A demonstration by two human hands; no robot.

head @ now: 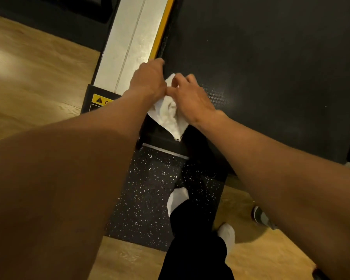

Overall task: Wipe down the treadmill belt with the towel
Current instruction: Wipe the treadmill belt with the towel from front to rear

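A crumpled white towel hangs over the rear left corner of the black treadmill belt. My left hand and my right hand meet over the towel, thumbs touching. Both hands have curled fingers that hold its upper edge. My left fingertips reach the belt's left edge beside the yellow strip. The towel's lower corner dangles over the treadmill's rear end.
A silver side rail runs along the belt's left, ending in a black cap with a yellow warning label. A speckled black mat lies under the treadmill on the wooden floor. My feet in white socks stand behind it.
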